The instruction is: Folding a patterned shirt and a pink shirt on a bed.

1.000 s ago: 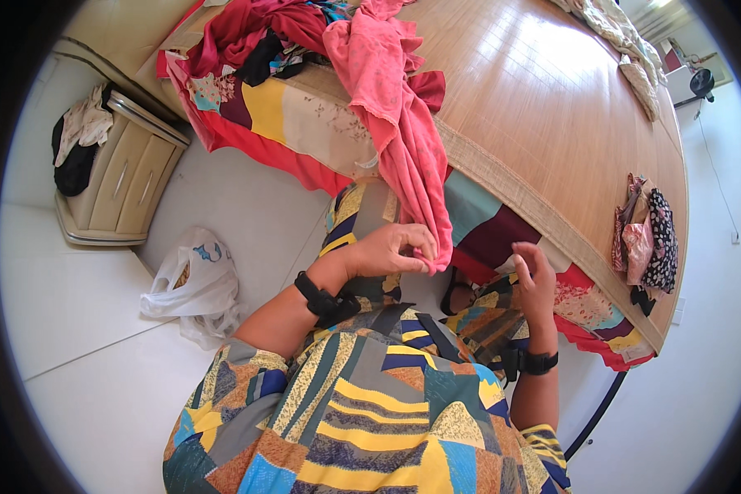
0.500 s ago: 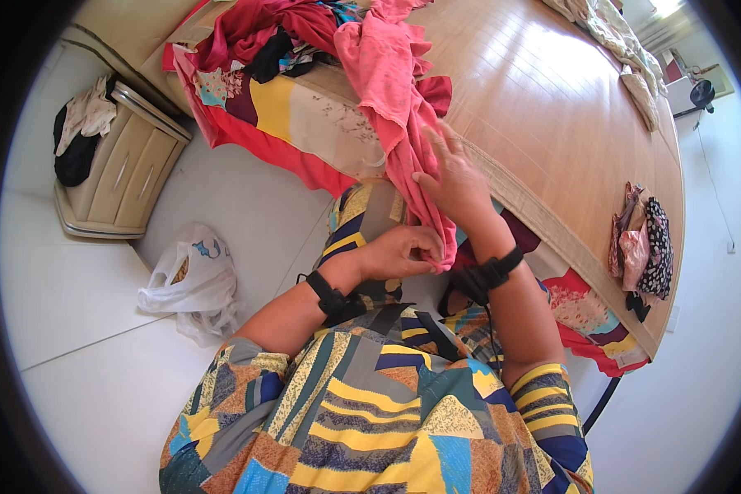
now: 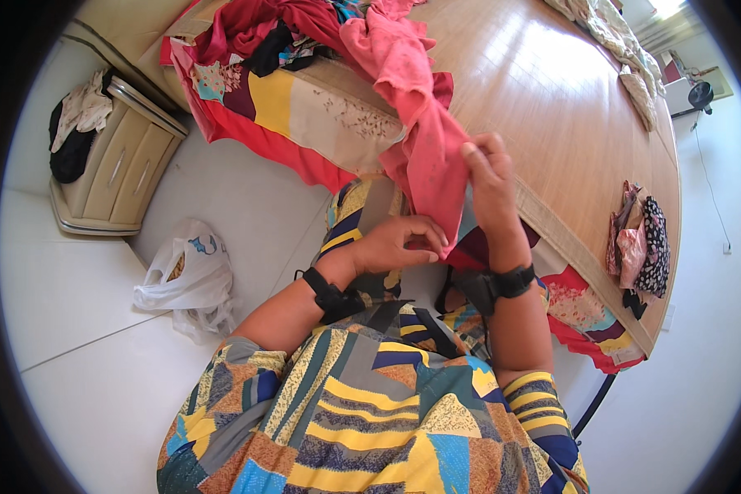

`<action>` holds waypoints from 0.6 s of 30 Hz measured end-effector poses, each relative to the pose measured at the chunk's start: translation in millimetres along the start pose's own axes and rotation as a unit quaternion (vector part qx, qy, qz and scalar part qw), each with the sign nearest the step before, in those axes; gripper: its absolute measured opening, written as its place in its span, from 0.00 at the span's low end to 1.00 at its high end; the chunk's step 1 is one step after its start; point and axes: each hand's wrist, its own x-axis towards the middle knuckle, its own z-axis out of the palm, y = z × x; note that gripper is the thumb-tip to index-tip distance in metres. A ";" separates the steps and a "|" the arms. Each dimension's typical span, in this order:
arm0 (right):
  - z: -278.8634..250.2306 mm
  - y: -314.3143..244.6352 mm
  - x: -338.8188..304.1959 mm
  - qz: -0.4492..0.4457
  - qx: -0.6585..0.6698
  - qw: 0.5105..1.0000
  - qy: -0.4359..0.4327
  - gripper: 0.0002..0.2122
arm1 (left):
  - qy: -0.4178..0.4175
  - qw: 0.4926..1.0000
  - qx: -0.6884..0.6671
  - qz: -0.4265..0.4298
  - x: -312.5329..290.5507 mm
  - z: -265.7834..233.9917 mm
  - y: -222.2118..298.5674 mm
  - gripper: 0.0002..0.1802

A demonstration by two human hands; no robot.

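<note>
A pink garment [image 3: 436, 152] stretches from the pile at the far side of the bed down over its near edge to my lap. Its lower corner is pinched between the thumb and fingers of my left hand [image 3: 399, 244]. Higher up, my right hand [image 3: 492, 169] grips the garment's right edge with bent fingers, pulling the cloth flat between both hands. Black bands circle both my wrists. Behind the garment lies a heap of dark red clothes [image 3: 309, 20], with a black piece [image 3: 267, 53] on its near side.
The bed [image 3: 543, 107] has a smooth tan mat and a patterned cover hanging down. Folded clothes [image 3: 638, 247] lie at its right edge. On the left stand a beige bedside cabinet [image 3: 123, 165] with clothes on top and a white plastic bag [image 3: 189, 276] on the floor.
My right hand has gone from lying spread on the garment to gripping its right edge, slightly farther right. The bunched lower part of the garment is now spread wider. My left hand stays at the lower end.
</note>
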 end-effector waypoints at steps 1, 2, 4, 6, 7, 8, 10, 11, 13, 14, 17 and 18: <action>-14.1 6.2 -3.5 -0.039 0.015 0.999 0.016 0.04 | -0.001 1.000 -0.001 -0.001 -1.4 -1.9 0.4 0.07; -25.1 11.8 -8.2 -0.077 0.029 0.996 0.033 0.06 | 0.003 0.998 -0.055 -0.019 -2.9 -4.6 0.6 0.09; -40.2 -9.3 -26.8 -0.086 0.148 0.984 0.050 0.10 | 0.006 0.993 -0.111 -0.038 -1.9 -5.5 2.5 0.11; -58.0 -28.9 -48.3 -0.094 0.268 0.957 0.064 0.14 | 0.091 0.979 -0.180 -0.030 -2.1 -1.9 10.4 0.15; -69.9 -34.3 -58.8 -0.070 0.472 0.879 0.001 0.16 | 0.091 0.979 -0.182 -0.032 -1.1 -1.8 9.4 0.15; -75.6 -36.6 -71.6 -0.042 0.651 0.755 -0.061 0.19 | 0.094 0.978 -0.187 -0.014 0.4 -2.8 8.4 0.24; -65.5 -36.7 -95.2 -0.072 0.337 0.923 0.171 0.17 | 0.090 0.977 -0.192 -0.001 5.2 -6.3 0.8 0.33; -63.8 -36.5 -98.5 -0.038 0.483 0.874 0.043 0.15 | 0.108 0.990 -0.085 -0.019 4.5 -10.8 -9.9 0.36; -46.3 -47.0 -107.9 0.019 0.538 0.839 -0.079 0.11 | 0.121 0.992 0.023 -0.037 5.2 -12.0 -13.3 0.38; -37.1 -48.7 -113.3 0.017 0.532 0.838 -0.121 0.11 | 0.122 0.982 -0.141 -0.030 4.9 -11.2 -9.3 0.38; -23.6 -43.8 -124.7 0.089 0.491 0.825 -0.266 0.08 | 0.110 0.935 -0.337 -0.028 3.7 -9.9 -0.2 0.38; -21.2 -41.8 -127.0 0.119 0.459 0.825 -0.309 0.06 | 0.104 0.923 -0.370 -0.030 1.9 -10.7 3.3 0.37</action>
